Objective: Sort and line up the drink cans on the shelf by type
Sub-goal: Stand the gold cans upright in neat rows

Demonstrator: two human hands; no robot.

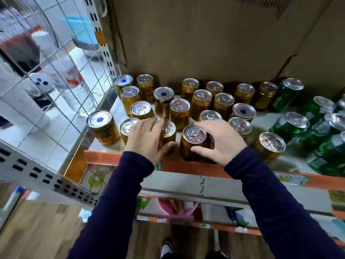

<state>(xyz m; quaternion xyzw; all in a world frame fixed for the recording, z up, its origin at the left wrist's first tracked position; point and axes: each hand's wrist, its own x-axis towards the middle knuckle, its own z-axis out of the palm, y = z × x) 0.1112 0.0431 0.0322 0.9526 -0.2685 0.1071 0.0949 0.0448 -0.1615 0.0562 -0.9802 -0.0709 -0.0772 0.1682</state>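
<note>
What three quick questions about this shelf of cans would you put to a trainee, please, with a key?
1. True or false: the left hand grips a green can.
2. Which colour is the dot on top of the can nearest the wire grid? A red; B blue; C white.
3. Fill in: the brown thing at the back of the shelf is a cardboard ____.
Key: 1 false, it grips a gold can; 2 B; 3 box.
</note>
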